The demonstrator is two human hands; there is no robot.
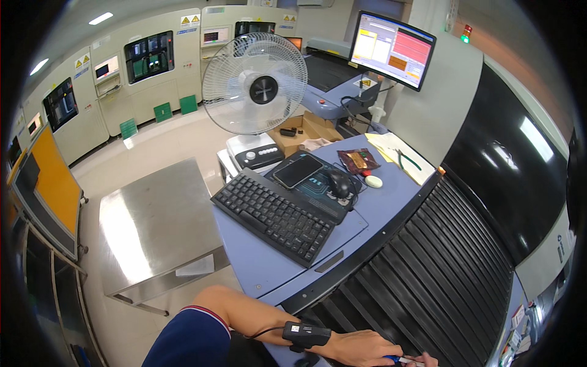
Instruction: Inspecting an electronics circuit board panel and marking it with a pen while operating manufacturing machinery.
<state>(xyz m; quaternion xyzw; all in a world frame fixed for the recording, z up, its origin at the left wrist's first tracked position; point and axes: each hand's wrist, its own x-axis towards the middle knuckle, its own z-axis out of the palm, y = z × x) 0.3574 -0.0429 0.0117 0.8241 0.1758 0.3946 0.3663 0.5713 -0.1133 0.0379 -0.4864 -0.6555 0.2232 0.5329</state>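
Room above ribbed cover (422,263), keyboard (275,215) leftward

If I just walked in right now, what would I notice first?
Probably the big round fan, up past the black keyboard. Then the bright computer screen at the upper right, glowing with yellow and red. Down at the bottom edge, the left hand holds a small blue thing.

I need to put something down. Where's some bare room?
The steel table left of the keyboard has a bare top; the blue desk is bare between the keyboard and its near-left edge. Crowded: around the smartphone and mouse.
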